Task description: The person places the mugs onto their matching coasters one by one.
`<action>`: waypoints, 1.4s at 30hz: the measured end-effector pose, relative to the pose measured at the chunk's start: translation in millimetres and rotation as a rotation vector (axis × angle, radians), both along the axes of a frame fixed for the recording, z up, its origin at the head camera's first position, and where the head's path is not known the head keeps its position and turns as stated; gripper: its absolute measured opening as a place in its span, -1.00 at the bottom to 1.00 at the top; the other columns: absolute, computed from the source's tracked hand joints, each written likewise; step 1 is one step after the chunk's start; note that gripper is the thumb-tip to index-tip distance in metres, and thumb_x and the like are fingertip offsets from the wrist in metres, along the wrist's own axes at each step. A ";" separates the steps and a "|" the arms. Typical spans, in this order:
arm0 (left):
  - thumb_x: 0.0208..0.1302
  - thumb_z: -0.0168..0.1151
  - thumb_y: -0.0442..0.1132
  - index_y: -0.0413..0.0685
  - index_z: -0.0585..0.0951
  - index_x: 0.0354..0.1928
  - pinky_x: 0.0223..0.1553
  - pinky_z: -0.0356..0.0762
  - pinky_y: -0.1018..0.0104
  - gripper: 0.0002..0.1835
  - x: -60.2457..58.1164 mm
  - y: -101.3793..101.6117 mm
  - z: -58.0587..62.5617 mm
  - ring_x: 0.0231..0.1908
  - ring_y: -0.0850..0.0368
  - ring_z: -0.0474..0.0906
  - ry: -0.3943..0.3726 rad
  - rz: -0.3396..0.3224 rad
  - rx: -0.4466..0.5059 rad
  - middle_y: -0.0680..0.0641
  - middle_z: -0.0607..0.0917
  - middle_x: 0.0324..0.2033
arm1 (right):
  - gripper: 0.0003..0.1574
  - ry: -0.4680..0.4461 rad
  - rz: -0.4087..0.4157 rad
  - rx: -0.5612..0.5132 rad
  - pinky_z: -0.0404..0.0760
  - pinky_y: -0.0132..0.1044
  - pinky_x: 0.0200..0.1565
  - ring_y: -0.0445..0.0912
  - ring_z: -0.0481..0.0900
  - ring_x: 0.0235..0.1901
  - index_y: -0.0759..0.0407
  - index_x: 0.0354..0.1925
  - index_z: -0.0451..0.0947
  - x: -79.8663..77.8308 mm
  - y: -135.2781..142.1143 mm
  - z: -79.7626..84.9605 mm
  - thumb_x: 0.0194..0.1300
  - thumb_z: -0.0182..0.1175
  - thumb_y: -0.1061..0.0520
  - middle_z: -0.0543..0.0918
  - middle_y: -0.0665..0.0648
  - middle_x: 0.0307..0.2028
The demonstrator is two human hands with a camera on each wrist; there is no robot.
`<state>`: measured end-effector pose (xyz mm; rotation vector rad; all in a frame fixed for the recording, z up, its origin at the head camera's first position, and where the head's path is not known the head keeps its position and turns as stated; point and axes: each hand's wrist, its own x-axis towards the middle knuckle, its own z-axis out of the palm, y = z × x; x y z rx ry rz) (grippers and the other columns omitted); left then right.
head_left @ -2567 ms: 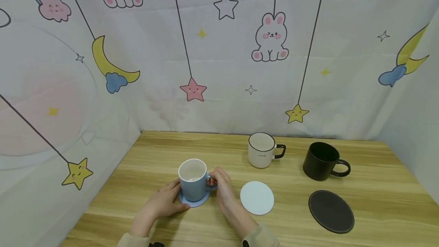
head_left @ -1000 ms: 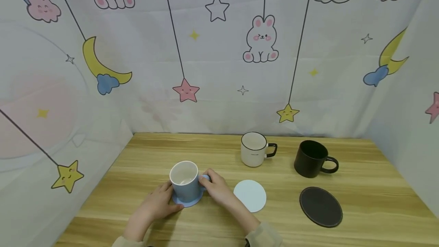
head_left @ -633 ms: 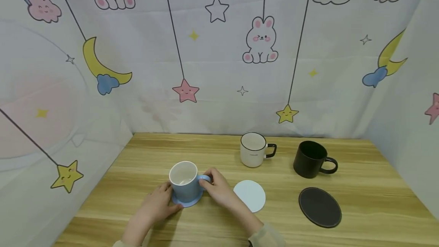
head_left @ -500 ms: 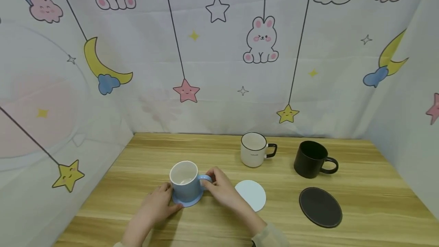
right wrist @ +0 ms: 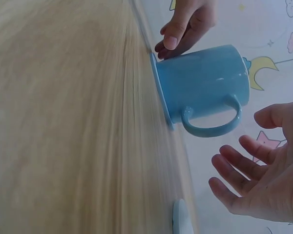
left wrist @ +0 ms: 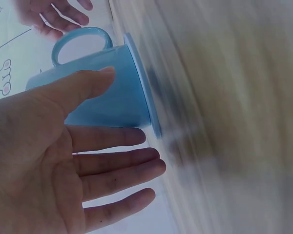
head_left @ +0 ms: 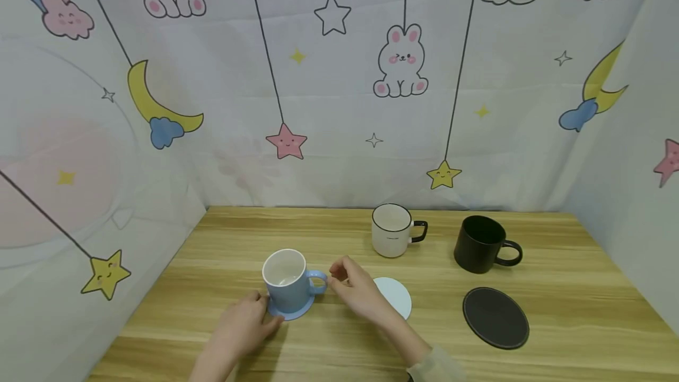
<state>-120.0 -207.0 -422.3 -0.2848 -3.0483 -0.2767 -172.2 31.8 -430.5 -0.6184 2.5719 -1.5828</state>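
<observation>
A light blue mug [head_left: 290,290] with a white inside stands upright on a round blue coaster [head_left: 293,315], its handle pointing right. My left hand [head_left: 241,323] is at the mug's left side, fingers extended and thumb near the coaster's edge. In the left wrist view those fingers lie straight beside the mug, wrapped round nothing. To the right of the handle, my right hand [head_left: 358,290] hovers with loosely bent fingers. A gap shows between it and the handle [right wrist: 212,129] in the right wrist view, and nothing is in its grasp.
A white round coaster [head_left: 395,296] lies partly hidden behind the right hand and forearm. Behind it stands a white mug [head_left: 389,237] with a black rim and handle. At the right are a black mug [head_left: 479,244] and a black round coaster [head_left: 495,318]. A printed cloth [head_left: 339,105] hangs behind the wooden table.
My right hand has let go of the blue mug's handle and moved a little right. The left hand has drawn slightly back from the mug. Mug and coaster stay in place.
</observation>
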 end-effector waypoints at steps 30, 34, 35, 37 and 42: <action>0.07 0.37 0.02 -0.08 0.62 -0.28 -0.33 0.51 0.05 -0.67 20.6 28.2 1.5 -0.38 0.00 0.63 0.074 -0.105 0.001 -0.02 0.65 -0.40 | -0.85 0.034 -0.129 -0.029 0.44 0.11 0.11 -0.05 0.55 -0.04 0.12 -0.14 0.53 9.2 35.3 4.1 0.37 0.10 0.12 0.62 0.04 -0.19; 0.05 0.38 0.01 -0.07 0.61 -0.32 -0.37 0.49 0.09 -0.69 20.4 34.4 1.1 -0.43 0.02 0.60 0.123 -0.132 -0.011 0.01 0.61 -0.46 | -0.89 0.028 -0.155 -0.037 0.45 0.08 0.09 -0.09 0.55 -0.08 0.12 -0.17 0.54 8.5 40.0 1.8 0.36 0.11 0.14 0.62 0.01 -0.24; 0.05 0.38 0.01 -0.06 0.61 -0.33 -0.38 0.49 0.11 -0.69 20.3 36.0 0.7 -0.44 0.03 0.59 0.138 -0.139 -0.017 0.02 0.59 -0.47 | -0.89 0.030 -0.161 -0.040 0.46 0.08 0.09 -0.10 0.55 -0.09 0.12 -0.18 0.54 8.4 41.2 1.2 0.36 0.12 0.15 0.62 0.01 -0.24; 0.04 0.38 0.02 -0.04 0.60 -0.34 -0.41 0.47 0.14 -0.70 20.6 39.9 0.5 -0.44 0.06 0.59 0.164 -0.145 -0.028 0.05 0.58 -0.49 | -0.91 0.039 -0.174 -0.045 0.46 0.07 0.07 -0.11 0.56 -0.10 0.11 -0.19 0.55 8.5 43.7 0.4 0.35 0.13 0.15 0.63 0.01 -0.26; 0.03 0.38 0.04 0.01 0.59 -0.37 -0.46 0.44 0.19 -0.71 20.8 48.6 0.2 -0.43 0.11 0.59 0.214 -0.152 -0.045 0.09 0.57 -0.50 | -0.92 0.042 -0.204 -0.058 0.46 0.08 0.09 -0.10 0.57 -0.08 0.11 -0.20 0.56 8.3 50.1 -1.4 0.34 0.15 0.16 0.64 0.01 -0.26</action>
